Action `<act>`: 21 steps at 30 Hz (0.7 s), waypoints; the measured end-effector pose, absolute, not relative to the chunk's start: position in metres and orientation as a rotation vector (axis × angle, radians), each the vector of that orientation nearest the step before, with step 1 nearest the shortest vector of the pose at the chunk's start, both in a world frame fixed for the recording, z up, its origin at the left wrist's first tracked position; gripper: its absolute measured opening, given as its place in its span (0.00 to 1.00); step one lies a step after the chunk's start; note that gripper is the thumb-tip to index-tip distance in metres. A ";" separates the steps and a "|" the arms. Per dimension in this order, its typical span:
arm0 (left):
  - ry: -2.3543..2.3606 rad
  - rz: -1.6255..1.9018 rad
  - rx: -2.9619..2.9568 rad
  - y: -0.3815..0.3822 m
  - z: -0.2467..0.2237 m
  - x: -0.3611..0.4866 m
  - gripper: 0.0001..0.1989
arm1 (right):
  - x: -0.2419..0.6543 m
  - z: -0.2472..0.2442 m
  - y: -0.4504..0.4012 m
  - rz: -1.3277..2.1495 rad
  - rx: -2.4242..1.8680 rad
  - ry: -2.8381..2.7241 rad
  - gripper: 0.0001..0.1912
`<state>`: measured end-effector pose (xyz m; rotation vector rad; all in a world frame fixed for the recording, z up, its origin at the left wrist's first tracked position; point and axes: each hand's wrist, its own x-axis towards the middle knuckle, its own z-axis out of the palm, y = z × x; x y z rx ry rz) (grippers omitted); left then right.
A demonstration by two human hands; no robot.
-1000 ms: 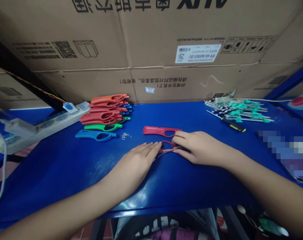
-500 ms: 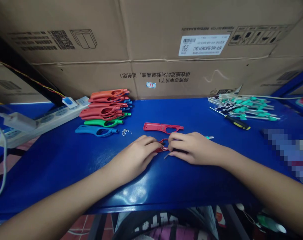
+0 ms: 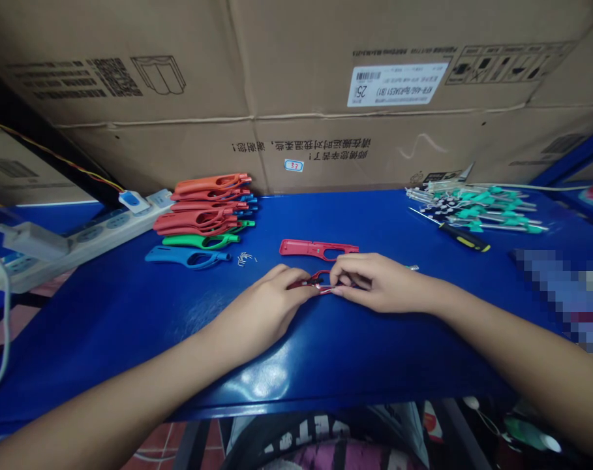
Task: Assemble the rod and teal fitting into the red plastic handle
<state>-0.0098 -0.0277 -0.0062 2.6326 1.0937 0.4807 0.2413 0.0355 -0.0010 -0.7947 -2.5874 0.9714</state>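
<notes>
My left hand [image 3: 271, 297] grips one end of a red lighter casing half [image 3: 321, 273], thumb in front and fingers behind. Closed at the casing's other end is my right hand [image 3: 377, 282], its fingertips pinching near the lower edge of the loop. Dark and pale small parts, apparently with thin wire, show inside the casing between the two hands; fingers hide much of it. Just beyond lies a second red casing half [image 3: 299, 249], inner side up. A metal tip [image 3: 413, 267] pokes out behind my right hand.
Orange, red, green and blue lighter casings [image 3: 196, 222] are stacked at left, beside small loose metal pins [image 3: 244, 258]. A power strip [image 3: 88, 230] runs behind them. At right lie a screwdriver [image 3: 465, 236] and a pile of green-ended metal rods [image 3: 496, 207]. Cardboard [image 3: 296, 85] stands at the back.
My right fingertips have moved up and in against the casing. The thin piece that stuck out below them no longer shows there. My left hand keeps its hold, its thumb slightly higher.
</notes>
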 end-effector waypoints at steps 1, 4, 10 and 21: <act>1.102 0.461 2.649 -0.028 -0.006 -0.010 0.17 | 0.241 -0.001 0.035 0.940 -0.778 -2.589 0.07; 1.111 0.382 2.728 -0.030 -0.004 -0.010 0.19 | 0.239 -0.002 0.035 0.882 -0.753 -2.575 0.10; 1.131 0.302 2.875 -0.033 -0.002 -0.008 0.18 | 0.242 -0.003 0.037 0.883 -0.655 -2.623 0.08; 1.231 0.366 2.860 -0.040 -0.013 -0.002 0.18 | 0.240 -0.005 0.033 0.562 -0.713 -2.708 0.12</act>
